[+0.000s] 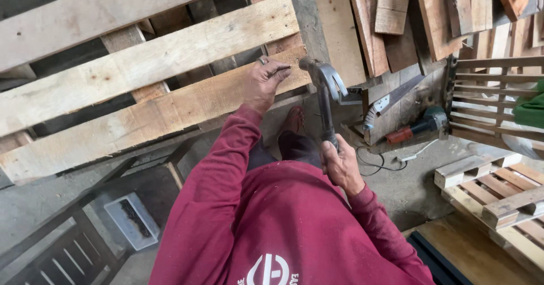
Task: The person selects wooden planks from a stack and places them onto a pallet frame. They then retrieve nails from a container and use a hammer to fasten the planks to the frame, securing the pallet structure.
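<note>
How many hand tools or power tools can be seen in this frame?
3. A claw hammer in the right hand, beside the left hand; a handsaw against the boards; an orange power tool on the floor. Others may be hidden.

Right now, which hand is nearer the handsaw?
Right. The right hand grips the hammer handle, just left of the handsaw; the left hand rests on the pallet board, farther left.

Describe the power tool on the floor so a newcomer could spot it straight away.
Start at the slatted wooden pallet the left hand presses, then follow the hammer in the right hand rightward. Past a handsaw, the power tool lies on the concrete floor: the only thing with a red body and cord.
</note>
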